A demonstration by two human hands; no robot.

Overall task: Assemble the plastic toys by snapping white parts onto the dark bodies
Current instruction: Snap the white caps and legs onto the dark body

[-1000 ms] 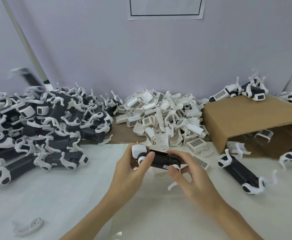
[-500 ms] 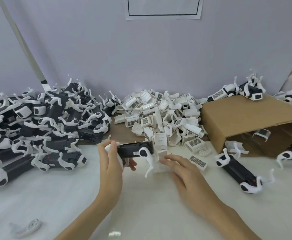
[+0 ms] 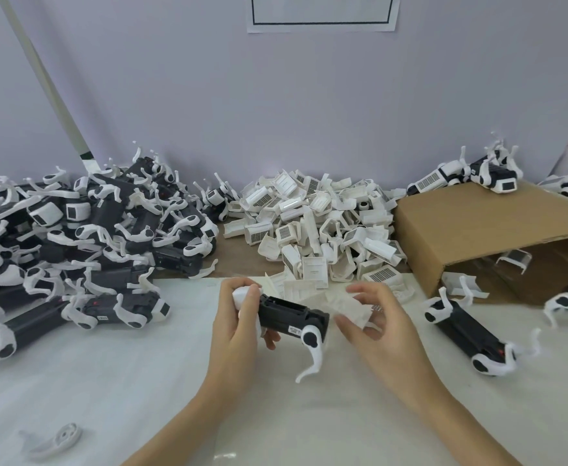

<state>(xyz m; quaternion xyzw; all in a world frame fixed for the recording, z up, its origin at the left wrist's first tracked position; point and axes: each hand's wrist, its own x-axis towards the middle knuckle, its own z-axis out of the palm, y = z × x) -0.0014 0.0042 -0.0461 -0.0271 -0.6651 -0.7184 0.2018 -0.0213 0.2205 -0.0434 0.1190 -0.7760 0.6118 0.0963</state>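
While a loose white leg piece [image 3: 55, 442] lies alone at the near left of the white table [image 3: 148, 398], the left hand [image 3: 238, 326] grips a dark toy body [image 3: 292, 316] by its white-capped end, holding it level above the table with its open top turned up, probably so a part can seat there. Just beside its free end the right hand [image 3: 376, 326] pinches a white cover part [image 3: 349, 307], blurred, likely picked from the heap of white covers [image 3: 323, 230] behind. Farther left lies a pile of dark toys [image 3: 74, 237], and at right a tipped cardboard box [image 3: 484, 237].
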